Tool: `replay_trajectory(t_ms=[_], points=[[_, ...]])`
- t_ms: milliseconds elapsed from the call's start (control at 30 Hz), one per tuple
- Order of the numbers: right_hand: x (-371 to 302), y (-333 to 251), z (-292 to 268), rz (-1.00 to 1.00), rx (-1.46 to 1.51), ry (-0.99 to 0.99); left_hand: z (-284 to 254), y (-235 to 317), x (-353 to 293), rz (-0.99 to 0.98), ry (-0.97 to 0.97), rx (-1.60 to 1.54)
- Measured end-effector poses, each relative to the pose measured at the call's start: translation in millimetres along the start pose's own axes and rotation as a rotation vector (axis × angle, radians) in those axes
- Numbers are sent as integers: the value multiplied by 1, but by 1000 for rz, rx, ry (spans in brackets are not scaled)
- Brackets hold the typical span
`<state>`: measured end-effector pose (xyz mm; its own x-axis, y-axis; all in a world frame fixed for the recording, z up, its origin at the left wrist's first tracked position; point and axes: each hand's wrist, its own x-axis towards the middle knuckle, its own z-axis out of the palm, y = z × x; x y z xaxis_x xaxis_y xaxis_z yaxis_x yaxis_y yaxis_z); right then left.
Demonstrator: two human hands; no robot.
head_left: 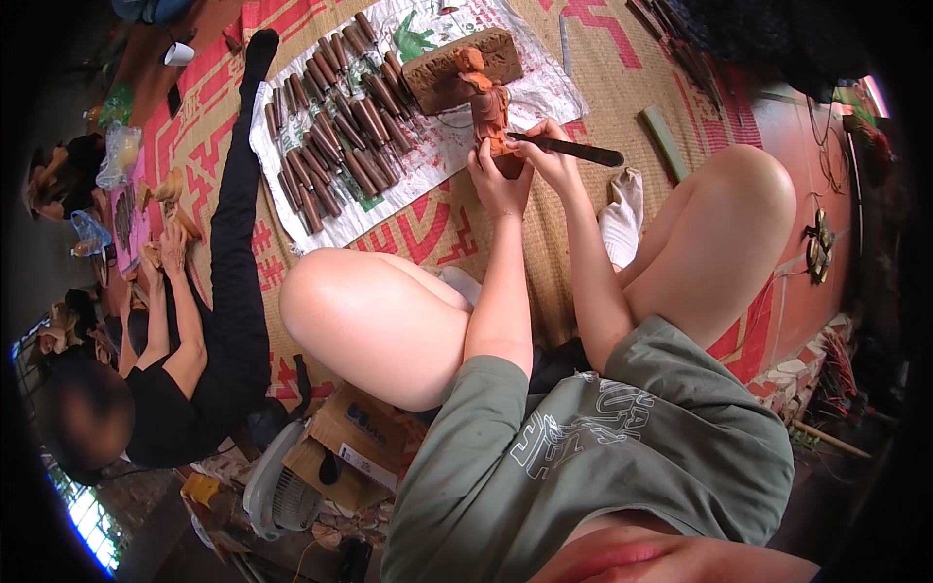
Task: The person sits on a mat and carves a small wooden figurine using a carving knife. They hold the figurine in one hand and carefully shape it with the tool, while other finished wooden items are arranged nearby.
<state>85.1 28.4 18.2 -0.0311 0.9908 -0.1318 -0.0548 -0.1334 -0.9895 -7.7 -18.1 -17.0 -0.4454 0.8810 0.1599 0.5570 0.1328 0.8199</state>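
Note:
A small reddish-orange carved figurine (489, 109) stands roughly upright in front of me, its upper part against a rough brown wooden block (457, 73). My left hand (501, 183) is closed around its base from below. In my right hand (550, 157) is a slim carving tool (583, 151) with a dark handle, which points out to the right. The tool's tip is close to the lower side of the figurine; whether it touches cannot be made out. Left of the block, several brown-handled carving tools (364, 121) lie in rows on a white printed sack (428, 185).
A red-patterned straw mat (398, 228) lies under everything. A grey-green bar (664, 146) rests near my right knee, with dark slender tools (680, 49) beyond. Another person (185, 379) works at left, one leg stretched along the sack. A cardboard box (355, 428) and fan (277, 486) stand behind at left.

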Motion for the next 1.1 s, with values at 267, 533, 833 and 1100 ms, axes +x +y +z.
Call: replay_trajectory(t_ms=[267,533,833,1100], points=[[-1,4,1,29,58,-54,6,-9,-1,19,108,-59],[-3,5,0,7,34,6,-3,-10,18,-346,-199,-246],[-4,-11,3,46,108,97,6,16,14,-243,-57,67],[-4,3,19,-8,102,215,3,5,17,-151,18,129]])
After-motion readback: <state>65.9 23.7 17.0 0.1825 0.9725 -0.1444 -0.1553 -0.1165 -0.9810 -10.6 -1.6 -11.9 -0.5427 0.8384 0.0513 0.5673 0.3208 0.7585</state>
